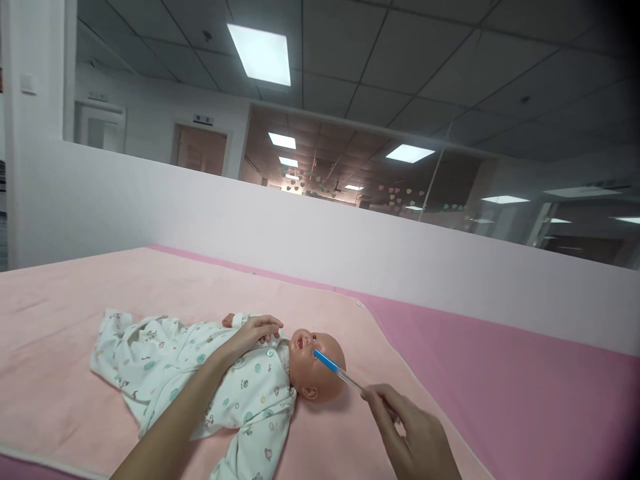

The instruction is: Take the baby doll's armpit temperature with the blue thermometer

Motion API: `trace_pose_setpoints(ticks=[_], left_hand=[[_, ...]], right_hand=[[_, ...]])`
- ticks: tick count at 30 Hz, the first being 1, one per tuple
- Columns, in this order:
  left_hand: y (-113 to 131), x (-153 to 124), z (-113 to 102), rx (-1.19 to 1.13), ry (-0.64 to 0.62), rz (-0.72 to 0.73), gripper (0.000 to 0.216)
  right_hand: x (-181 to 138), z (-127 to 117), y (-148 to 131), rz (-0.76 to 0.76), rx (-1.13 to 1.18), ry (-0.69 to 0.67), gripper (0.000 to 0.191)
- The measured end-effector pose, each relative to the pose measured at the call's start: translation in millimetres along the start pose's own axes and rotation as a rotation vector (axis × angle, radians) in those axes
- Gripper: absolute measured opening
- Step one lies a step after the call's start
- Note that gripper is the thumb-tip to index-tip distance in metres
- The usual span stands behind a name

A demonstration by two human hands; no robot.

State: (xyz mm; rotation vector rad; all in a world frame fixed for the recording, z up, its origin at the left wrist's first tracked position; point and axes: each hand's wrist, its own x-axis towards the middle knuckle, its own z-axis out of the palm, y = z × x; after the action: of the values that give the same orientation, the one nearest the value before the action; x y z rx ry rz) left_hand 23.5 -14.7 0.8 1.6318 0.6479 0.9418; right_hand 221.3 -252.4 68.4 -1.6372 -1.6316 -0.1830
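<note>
While left hand rests on doll, right hand pinches pen

White partition wall crosses mid-frame; lit ceiling panel upper centre; brown door upper left; glass wall right.

Bare blanket lies open at the left of the frame and in the strip behind the doll, up to the wall. The wall closes the whole far side, from left to right. The doll lies across the lower middle. The left hand rests loosely on its chest, and the forearm, coming up from the bottom edge, crosses its body and bars the way over it. At lower right the right hand pinches a stick that slants up to the doll's cheek, shutting the gap beside the head. Right of that, the mat is open.
</note>
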Motion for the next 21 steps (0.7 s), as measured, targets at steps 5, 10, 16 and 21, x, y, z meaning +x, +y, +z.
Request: trace_pose_setpoints(ticks=[5, 10, 16, 21], left_hand=[[6, -4, 3, -0.001, -0.002, -0.013, 0.028], [5, -3, 3, -0.002, 0.016, -0.028, 0.028], [3, -1, 3, 0.013, 0.013, -0.012, 0.030], [2, -1, 4, 0.001, 0.001, -0.008, 0.028]], right_hand=[[76, -38, -35, -0.205, 0.215, -0.166, 0.044], [130, -45, -37, -0.153, 0.858, -0.045, 0.052], [146, 51, -34, 0.052, 0.558, -0.300, 0.041], [141, 87, -13, 0.191, 0.682, -0.337, 0.042]])
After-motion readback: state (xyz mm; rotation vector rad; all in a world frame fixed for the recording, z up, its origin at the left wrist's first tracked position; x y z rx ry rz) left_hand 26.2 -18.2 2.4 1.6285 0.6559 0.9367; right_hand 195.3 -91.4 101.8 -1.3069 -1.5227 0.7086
